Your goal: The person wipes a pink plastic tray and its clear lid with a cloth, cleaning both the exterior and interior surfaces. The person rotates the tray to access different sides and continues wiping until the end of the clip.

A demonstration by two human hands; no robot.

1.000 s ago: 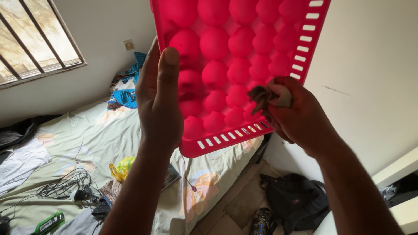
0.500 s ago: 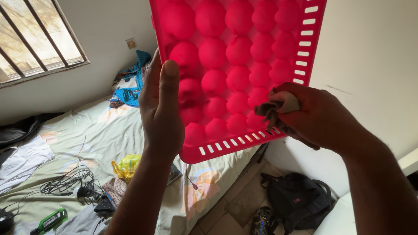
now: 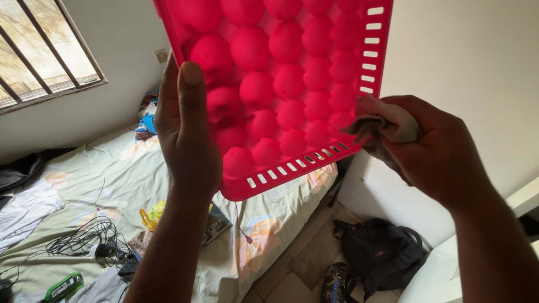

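Note:
My left hand (image 3: 188, 134) grips the left edge of a bright pink plastic tray (image 3: 286, 84) with many round bumps and a slotted rim, held up and tilted in front of me. My right hand (image 3: 435, 148) is closed around a crumpled grey-brown cloth (image 3: 384, 120) and presses it against the tray's lower right corner. The tray's top runs out of the picture.
Below lies a bed (image 3: 112, 179) with a pale patterned sheet, tangled cables (image 3: 84, 235), a yellow bag (image 3: 154, 213), clothes and a green gadget (image 3: 62, 286). A black backpack (image 3: 382, 252) sits on the tiled floor. A barred window (image 3: 39, 50) is at upper left, white wall on the right.
The tray has shifted left and slightly up. My right hand has slid the cloth from the lower middle bumps rightward to the tray's lower right corner.

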